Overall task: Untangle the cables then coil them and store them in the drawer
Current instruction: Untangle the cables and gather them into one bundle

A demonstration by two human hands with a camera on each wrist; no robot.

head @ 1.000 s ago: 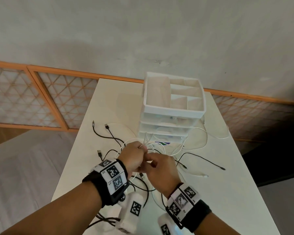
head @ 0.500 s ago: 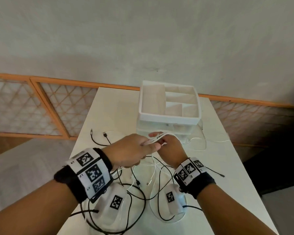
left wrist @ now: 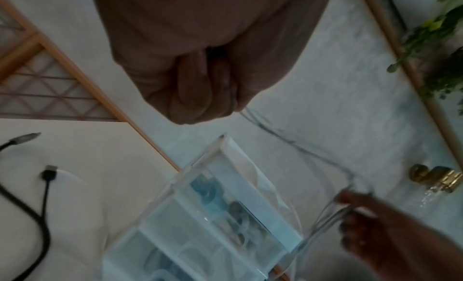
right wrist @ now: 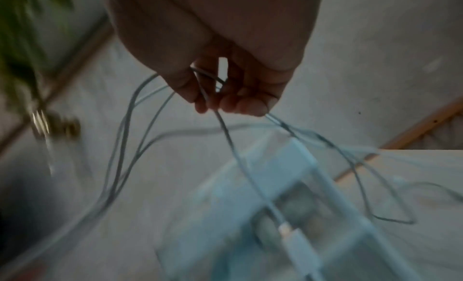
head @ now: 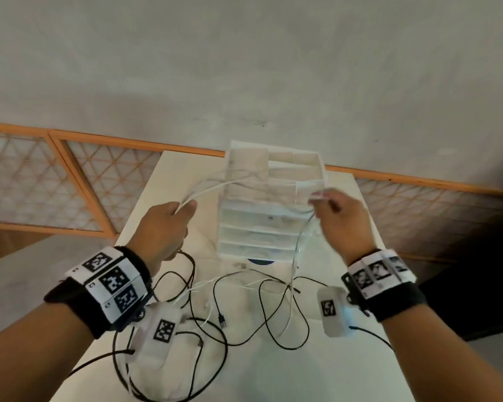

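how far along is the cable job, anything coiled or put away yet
Early. Nothing looks coiled or stored: the black cables lie crossed and loose on the table. In hand: the left hand and right hand grip white cables, stretching them apart in front of the drawer unit. Left: separating the rest, coiling, storing.

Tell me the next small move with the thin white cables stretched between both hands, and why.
Probably keep drawing the hands apart. The left hand and right hand each grip the thin white cables, raised before the clear plastic drawer unit, while strands hang into the thin black cables on the white table.
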